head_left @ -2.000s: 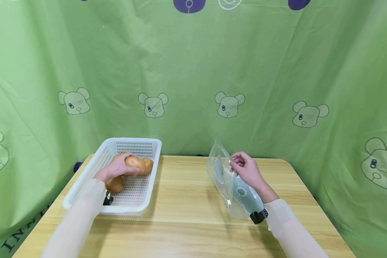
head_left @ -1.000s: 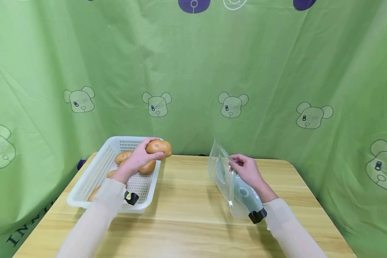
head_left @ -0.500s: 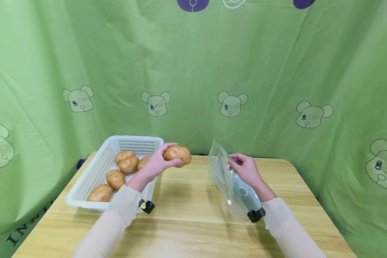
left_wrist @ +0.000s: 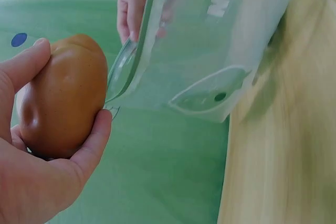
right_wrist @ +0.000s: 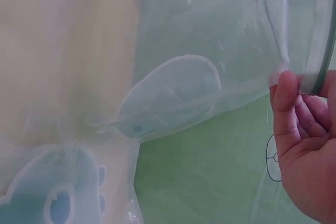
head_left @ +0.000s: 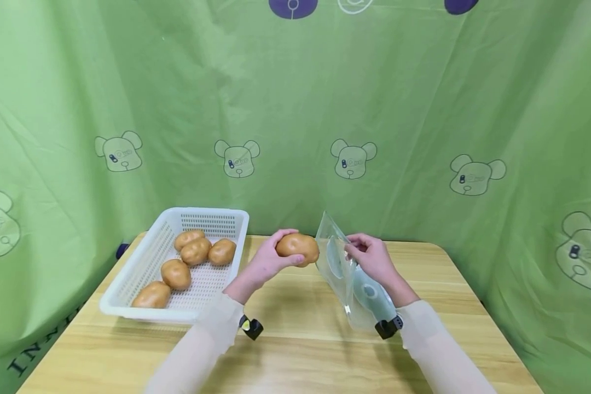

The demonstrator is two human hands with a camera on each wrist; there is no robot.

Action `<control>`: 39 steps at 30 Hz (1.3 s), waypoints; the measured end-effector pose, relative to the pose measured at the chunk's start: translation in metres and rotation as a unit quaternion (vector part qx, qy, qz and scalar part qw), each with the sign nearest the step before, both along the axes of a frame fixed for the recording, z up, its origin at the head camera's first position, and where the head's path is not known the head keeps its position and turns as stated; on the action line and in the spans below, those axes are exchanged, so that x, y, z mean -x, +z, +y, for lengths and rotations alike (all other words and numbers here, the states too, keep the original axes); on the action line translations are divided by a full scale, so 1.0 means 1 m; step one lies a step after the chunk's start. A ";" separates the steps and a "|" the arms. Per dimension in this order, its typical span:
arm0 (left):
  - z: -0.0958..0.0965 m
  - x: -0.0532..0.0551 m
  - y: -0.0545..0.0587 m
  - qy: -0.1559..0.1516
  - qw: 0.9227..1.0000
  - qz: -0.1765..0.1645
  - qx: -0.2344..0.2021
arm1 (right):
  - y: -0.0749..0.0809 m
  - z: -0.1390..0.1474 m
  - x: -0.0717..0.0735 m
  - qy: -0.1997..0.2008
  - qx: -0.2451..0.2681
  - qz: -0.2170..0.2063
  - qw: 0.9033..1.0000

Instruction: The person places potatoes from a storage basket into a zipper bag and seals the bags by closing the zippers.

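Observation:
My left hand [head_left: 268, 260] grips a brown potato [head_left: 297, 249] between thumb and fingers, above the table. In the left wrist view the potato [left_wrist: 65, 98] is close to the open mouth of a clear plastic zip bag [left_wrist: 205, 45]. With thumb and fingers my right hand [head_left: 374, 260] pinches the bag's rim, as the right wrist view shows at the hand [right_wrist: 310, 129]. The bag [head_left: 337, 268] leans upright on the table, its mouth facing left, with pale blue printed shapes on its side.
A white perforated basket [head_left: 109, 295] stands at the left with several potatoes [head_left: 175, 274] in it. The wooden table [head_left: 285, 355] ends at a green printed curtain [head_left: 285, 98] behind. A small black camera is on each wrist.
My left hand has lifted the potato out of the basket and carried it right, up to the bag's mouth. My right hand keeps its pinch on the bag in nearly the same place.

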State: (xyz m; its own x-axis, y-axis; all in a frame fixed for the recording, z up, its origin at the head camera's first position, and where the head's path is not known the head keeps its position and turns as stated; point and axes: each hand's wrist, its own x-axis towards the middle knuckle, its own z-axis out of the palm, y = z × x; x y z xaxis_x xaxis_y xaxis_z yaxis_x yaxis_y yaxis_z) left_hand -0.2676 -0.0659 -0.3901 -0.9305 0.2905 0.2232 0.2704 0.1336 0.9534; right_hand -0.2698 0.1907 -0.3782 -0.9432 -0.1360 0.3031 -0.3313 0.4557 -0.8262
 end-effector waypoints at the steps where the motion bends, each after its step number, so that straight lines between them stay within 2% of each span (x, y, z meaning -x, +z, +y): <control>1: 0.002 0.000 -0.001 -0.002 1.000 -0.001 -0.003 | -0.004 0.001 0.003 0.003 0.003 0.002 1.000; 7: 0.016 -0.001 -0.003 -0.015 1.000 -0.011 -0.001 | -0.028 0.008 0.025 0.007 0.001 0.011 1.000; 14: 0.029 0.000 -0.007 -0.037 0.999 -0.001 0.022 | -0.029 0.005 0.025 0.010 -0.005 0.020 1.000; 22: 0.032 0.001 -0.022 -0.008 0.997 0.022 0.079 | -0.028 0.004 0.024 0.016 0.011 0.026 0.999; 27: 0.033 0.001 -0.028 0.009 0.992 0.050 0.112 | -0.026 0.003 0.024 0.020 0.020 0.018 0.999; 32: 0.034 0.000 -0.029 0.022 0.982 0.080 0.171 | -0.015 -0.001 0.015 0.029 0.022 0.016 0.999; 36: 0.035 -0.001 -0.029 0.022 0.973 0.097 0.207 | -0.001 -0.007 0.003 0.034 0.015 0.023 0.999; 39: 0.036 -0.002 -0.027 0.013 0.971 0.107 0.212 | 0.004 -0.010 0.000 0.033 0.009 0.027 0.999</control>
State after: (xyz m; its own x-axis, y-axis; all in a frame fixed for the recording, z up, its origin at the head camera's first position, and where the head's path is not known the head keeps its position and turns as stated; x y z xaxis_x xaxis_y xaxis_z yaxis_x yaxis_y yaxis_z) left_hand -0.2657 -0.0299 -0.4176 -0.8841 0.3759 0.2778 0.4478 0.5109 0.7338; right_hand -0.2696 0.1808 -0.3742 -0.9144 -0.1921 0.3563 -0.4047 0.4158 -0.8145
